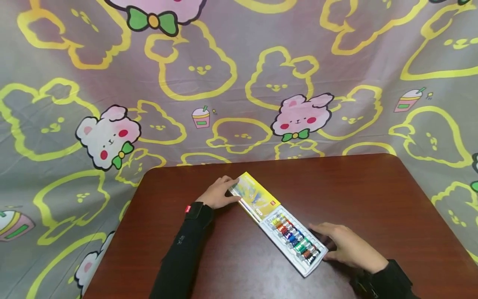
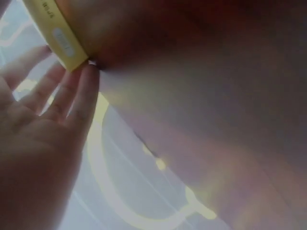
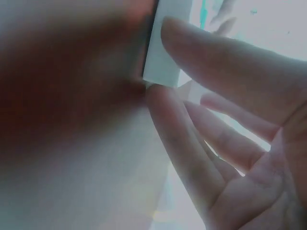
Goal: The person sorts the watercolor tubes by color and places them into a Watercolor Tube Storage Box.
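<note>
A yellow paint box (image 1: 257,193) with a printed lid lies slantwise near the middle of the table. Out of its near right end extends a white tray (image 1: 304,272) bearing a row of small paint tubes (image 1: 298,240) in several colours. My left hand (image 1: 218,195) grips the box's far left end, thumb on the near side and fingers beyond. In the left wrist view, fingertips meet the yellow end face (image 2: 57,38). My right hand (image 1: 347,245) holds the tray's outer end. The right wrist view shows its thumb on the white side wall (image 3: 165,57) and a finger under the corner.
The brown wooden table (image 1: 373,199) has rounded back corners. Behind it and along the sides hangs a cloth (image 1: 239,50) printed with yellow outlines and pink bunny faces. Dark bands or sleeves (image 1: 183,245) cover both wrists.
</note>
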The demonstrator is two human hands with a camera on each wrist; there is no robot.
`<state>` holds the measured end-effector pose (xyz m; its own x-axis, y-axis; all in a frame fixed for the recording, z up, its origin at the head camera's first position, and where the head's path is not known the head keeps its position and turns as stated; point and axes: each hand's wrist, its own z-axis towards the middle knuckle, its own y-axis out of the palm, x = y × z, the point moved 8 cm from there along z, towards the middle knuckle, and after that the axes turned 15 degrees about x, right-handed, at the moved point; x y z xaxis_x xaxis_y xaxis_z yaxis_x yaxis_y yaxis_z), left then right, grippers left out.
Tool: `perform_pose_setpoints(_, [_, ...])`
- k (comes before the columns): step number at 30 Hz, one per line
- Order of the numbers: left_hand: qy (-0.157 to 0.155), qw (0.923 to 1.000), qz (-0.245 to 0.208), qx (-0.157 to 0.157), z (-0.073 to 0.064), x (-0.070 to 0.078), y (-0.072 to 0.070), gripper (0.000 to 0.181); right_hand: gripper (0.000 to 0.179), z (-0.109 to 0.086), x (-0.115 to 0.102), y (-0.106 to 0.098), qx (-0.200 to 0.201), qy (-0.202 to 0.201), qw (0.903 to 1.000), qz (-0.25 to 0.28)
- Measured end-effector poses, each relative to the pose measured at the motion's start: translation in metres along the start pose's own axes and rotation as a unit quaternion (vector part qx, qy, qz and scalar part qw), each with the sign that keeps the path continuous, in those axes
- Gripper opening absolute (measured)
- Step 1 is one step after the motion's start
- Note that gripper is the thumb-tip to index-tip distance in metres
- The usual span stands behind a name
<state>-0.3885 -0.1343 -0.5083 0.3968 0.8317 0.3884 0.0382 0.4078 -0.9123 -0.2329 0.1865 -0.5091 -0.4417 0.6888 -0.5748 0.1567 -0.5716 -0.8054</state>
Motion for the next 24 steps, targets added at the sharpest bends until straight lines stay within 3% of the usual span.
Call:
perform_pose_setpoints(13, [-0.056,0.9972,0.009,0.049,-0.043,-0.009,-0.013,0.083,0.068,0.036,0.037,-0.030,0.081,0.036,0.9919,-0.091])
perform_pose_setpoints(19, [-0.070,0.9959,0.016,0.056,-0.050,-0.006,-0.011,0.077,0.056,0.043,0.044,-0.037,0.111,0.066,0.9878,-0.087])
perform_pose_setpoints(24, [-0.087,0.9947,0.007,0.054,-0.054,-0.007,-0.010,0.087,0.054,0.040,0.042,-0.035,0.095,0.057,0.9903,-0.084])
